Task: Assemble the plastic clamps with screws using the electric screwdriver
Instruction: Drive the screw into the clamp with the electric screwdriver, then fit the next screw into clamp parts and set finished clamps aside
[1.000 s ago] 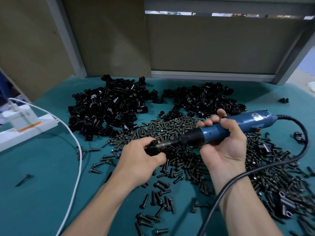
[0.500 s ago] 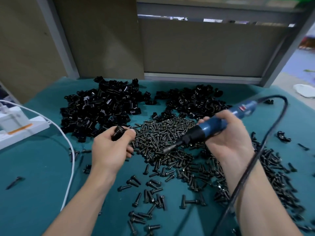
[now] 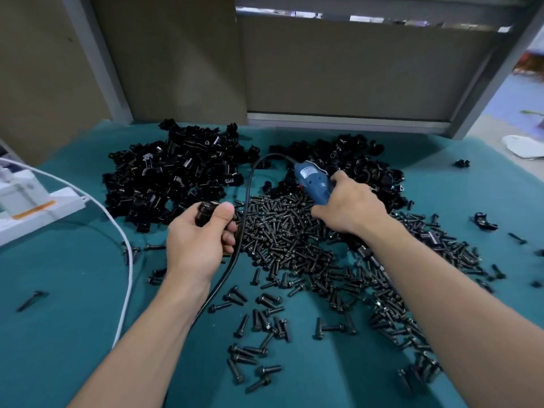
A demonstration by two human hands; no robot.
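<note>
My left hand (image 3: 197, 240) pinches a black plastic clamp (image 3: 205, 212) between thumb and fingers, beside the left clamp pile (image 3: 173, 175). My right hand (image 3: 350, 206) grips the blue electric screwdriver (image 3: 313, 181), whose rear end points away from me; its tip runs back under my right forearm. Its black cord (image 3: 244, 219) loops from the tool's rear and runs down past my left hand. A heap of black screws (image 3: 282, 231) lies between my hands, with a second clamp pile (image 3: 347, 160) behind my right hand.
The green cloth (image 3: 73, 290) covers the table. A white power strip (image 3: 32, 207) with a white cable (image 3: 123, 254) sits at the left. Loose screws (image 3: 259, 322) scatter toward me, stray clamps (image 3: 484, 220) lie at the right. Grey panels (image 3: 338, 69) wall off the back.
My right hand has turned the screwdriver round so its tip points back toward me, and the cord has swung left. My left hand still holds the clamp near the left pile.
</note>
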